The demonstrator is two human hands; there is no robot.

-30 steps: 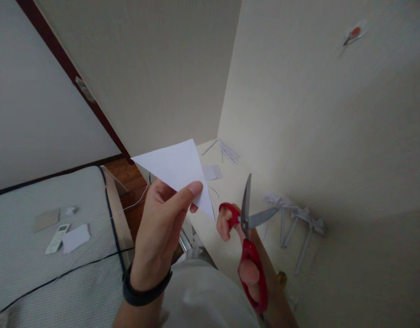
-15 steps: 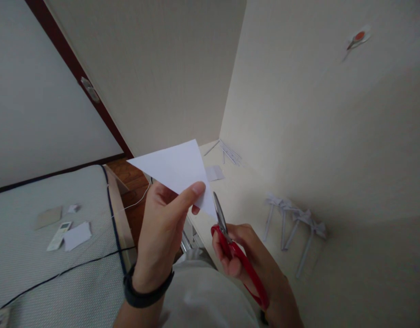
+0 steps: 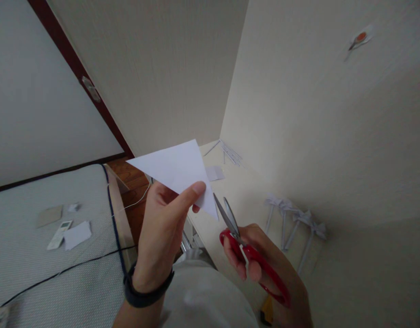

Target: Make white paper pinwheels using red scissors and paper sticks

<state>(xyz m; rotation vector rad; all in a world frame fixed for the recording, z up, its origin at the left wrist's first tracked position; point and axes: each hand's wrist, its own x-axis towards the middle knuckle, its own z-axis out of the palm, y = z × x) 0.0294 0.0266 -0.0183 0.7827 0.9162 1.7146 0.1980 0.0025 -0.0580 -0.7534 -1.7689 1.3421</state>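
Thumb and fingers of the left hand (image 3: pixel 165 223) pinch a white paper triangle (image 3: pixel 177 166); the right hand (image 3: pixel 264 250) is curled through the handles of red scissors (image 3: pixel 242 243), blades slightly parted beside the triangle's lower corner. A yellow object (image 3: pixel 267 310) is partly hidden under the right wrist. Beyond the hands lie a paper piece (image 3: pixel 215 173), thin paper sticks (image 3: pixel 232 152) and stemmed paper bows (image 3: pixel 303 217). Half a second ago the blades were closed together; they have since parted and drawn rightward.

Most fingers of your left hand (image 3: pixel 164 223) are hidden behind the white triangular sheet of paper (image 3: pixel 177 166), your right forearm (image 3: pixel 295 307) partly covers an unidentifiable yellow-and-black object (image 3: pixel 268 309), and the distant thin white sticks (image 3: pixel 232 153) look too small to count.
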